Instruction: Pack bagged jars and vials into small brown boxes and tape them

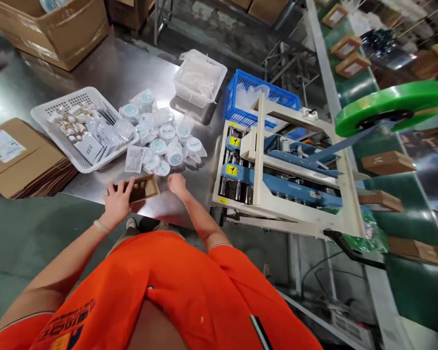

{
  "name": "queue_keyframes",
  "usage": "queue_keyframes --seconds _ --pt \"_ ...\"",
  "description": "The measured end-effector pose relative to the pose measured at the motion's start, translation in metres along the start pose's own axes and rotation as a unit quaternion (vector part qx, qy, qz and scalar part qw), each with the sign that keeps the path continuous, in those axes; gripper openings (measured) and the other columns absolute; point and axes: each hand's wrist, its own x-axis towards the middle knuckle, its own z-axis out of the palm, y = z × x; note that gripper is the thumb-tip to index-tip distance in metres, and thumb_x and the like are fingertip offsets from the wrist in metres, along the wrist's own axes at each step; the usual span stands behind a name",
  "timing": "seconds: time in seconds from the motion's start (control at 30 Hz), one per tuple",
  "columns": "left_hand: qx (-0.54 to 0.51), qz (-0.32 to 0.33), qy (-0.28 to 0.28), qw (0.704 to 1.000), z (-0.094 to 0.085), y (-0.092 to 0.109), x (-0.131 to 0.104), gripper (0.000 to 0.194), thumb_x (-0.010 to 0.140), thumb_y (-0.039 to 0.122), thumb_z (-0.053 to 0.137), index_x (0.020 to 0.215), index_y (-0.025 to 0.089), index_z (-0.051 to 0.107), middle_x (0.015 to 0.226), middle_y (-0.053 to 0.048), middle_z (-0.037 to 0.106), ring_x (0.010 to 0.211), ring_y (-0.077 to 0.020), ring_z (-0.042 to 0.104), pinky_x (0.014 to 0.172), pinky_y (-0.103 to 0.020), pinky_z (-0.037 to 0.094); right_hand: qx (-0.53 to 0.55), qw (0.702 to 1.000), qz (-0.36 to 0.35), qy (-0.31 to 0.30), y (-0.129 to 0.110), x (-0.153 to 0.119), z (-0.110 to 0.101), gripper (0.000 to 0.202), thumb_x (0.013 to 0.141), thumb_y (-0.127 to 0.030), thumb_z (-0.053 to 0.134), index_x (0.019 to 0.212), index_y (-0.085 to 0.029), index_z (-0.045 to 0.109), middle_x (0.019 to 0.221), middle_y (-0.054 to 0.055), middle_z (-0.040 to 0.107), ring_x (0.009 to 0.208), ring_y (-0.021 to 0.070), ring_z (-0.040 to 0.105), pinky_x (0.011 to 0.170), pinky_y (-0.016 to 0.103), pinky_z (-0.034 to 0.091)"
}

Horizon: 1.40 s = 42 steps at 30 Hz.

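A small cardboard box, its top open, is held at the table's near edge. My left hand grips its left side, fingers spread over the wall. To the right of the box, a little apart from it, my right hand is closed with its fingers curled; whatever they hold, if anything, is hidden. Just beyond both hands lies a cluster of round, white-lidded items in clear plastic bags. A flat clear packet rests at the cluster's near left.
A white basket holds small bagged parts. Flattened cartons lie at left, a large carton behind. A white basket and blue crate stand beyond. At right, a taping machine adjoins a green conveyor carrying boxes.
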Motion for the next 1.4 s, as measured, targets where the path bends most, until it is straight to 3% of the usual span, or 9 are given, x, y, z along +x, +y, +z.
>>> queue_keyframes --seconds 0.13,0.3,0.43,0.6,0.83,0.97,1.1,1.23,1.4 --pt "0.077 0.029 -0.019 0.996 0.009 0.011 0.006 0.111 0.103 0.067 0.089 0.197 0.024 0.049 0.180 -0.035 0.058 0.166 -0.0698 0.045 0.117 -0.078 0.060 -0.177 0.983 -0.041 0.021 -0.029 0.096 -0.063 0.060 0.099 0.003 0.077 0.159 -0.001 0.071 0.173 0.029 0.070 0.170 0.0315 0.057 0.142 0.037 0.042" --pt "0.079 0.044 -0.002 0.996 0.019 -0.005 0.010 0.107 0.103 0.064 0.089 0.195 0.023 0.052 0.181 -0.033 0.060 0.167 -0.0674 0.048 0.122 -0.076 0.058 -0.374 0.926 -0.047 -0.027 -0.036 0.146 -0.071 0.098 0.086 -0.014 0.101 0.172 -0.002 0.056 0.174 0.030 0.063 0.162 0.0315 0.061 0.134 0.037 0.047" --pt "0.049 0.072 0.024 0.996 0.026 -0.018 0.015 0.103 0.105 0.065 0.085 0.192 0.019 0.053 0.181 -0.035 0.059 0.169 -0.0658 0.048 0.127 -0.078 0.053 -0.382 0.921 -0.080 -0.009 -0.020 0.122 -0.070 0.084 0.077 -0.017 0.102 0.153 -0.013 0.068 0.165 0.024 0.066 0.150 0.0344 0.065 0.127 0.044 0.056" --pt "-0.035 0.124 0.054 0.990 0.038 -0.030 0.028 0.128 0.095 0.085 0.091 0.187 0.006 0.049 0.183 -0.038 0.056 0.174 -0.0630 0.046 0.138 -0.075 0.043 -0.306 0.940 -0.115 0.097 -0.012 0.079 -0.077 0.046 0.096 -0.024 0.086 0.137 -0.013 0.068 0.146 0.024 0.071 0.138 0.0337 0.064 0.123 0.044 0.057" --pt "-0.084 0.120 0.059 0.987 0.048 -0.035 0.036 0.137 0.086 0.082 0.102 0.183 0.005 0.045 0.182 -0.038 0.057 0.174 -0.0613 0.046 0.141 -0.075 0.041 -0.284 0.933 -0.170 0.144 -0.013 0.032 -0.063 0.076 0.088 -0.022 0.089 0.157 -0.008 0.063 0.166 0.034 0.064 0.166 0.0450 0.061 0.142 0.059 0.053" --pt "-0.148 0.121 0.063 0.979 0.050 -0.039 0.039 0.152 0.076 0.081 0.110 0.185 0.003 0.038 0.188 -0.039 0.048 0.174 -0.0585 0.045 0.143 -0.076 0.038 -0.248 0.884 -0.396 -0.032 -0.020 0.010 -0.029 0.083 0.081 -0.031 0.096 0.158 -0.018 0.067 0.170 0.027 0.066 0.169 0.0479 0.060 0.143 0.070 0.052" --pt "-0.197 0.123 0.060 0.971 0.049 -0.041 0.040 0.157 0.065 0.088 0.112 0.179 0.003 0.045 0.180 -0.035 0.057 0.163 -0.0530 0.051 0.142 -0.074 0.039 -0.234 0.810 -0.476 -0.249 -0.036 0.006 0.018 0.078 0.085 -0.030 0.098 0.155 -0.012 0.071 0.167 0.029 0.070 0.160 0.0457 0.067 0.139 0.068 0.056" --pt "-0.196 0.118 0.045 0.972 0.053 -0.039 0.036 0.133 0.071 0.088 0.107 0.166 0.007 0.061 0.163 -0.029 0.067 0.148 -0.0472 0.058 0.137 -0.071 0.044 -0.243 0.786 -0.490 -0.289 -0.040 0.003 0.039 0.077 0.090 -0.031 0.098 0.160 -0.011 0.072 0.170 0.031 0.068 0.160 0.0466 0.066 0.139 0.069 0.054" --pt "-0.176 0.167 0.044 0.969 0.056 -0.035 0.038 0.104 0.082 0.076 0.102 0.159 0.015 0.067 0.157 -0.023 0.071 0.147 -0.0448 0.064 0.142 -0.069 0.042 -0.310 0.834 -0.370 -0.268 -0.032 -0.005 0.045 0.087 0.090 -0.033 0.103 0.168 -0.011 0.071 0.176 0.031 0.065 0.166 0.0478 0.062 0.145 0.066 0.051"
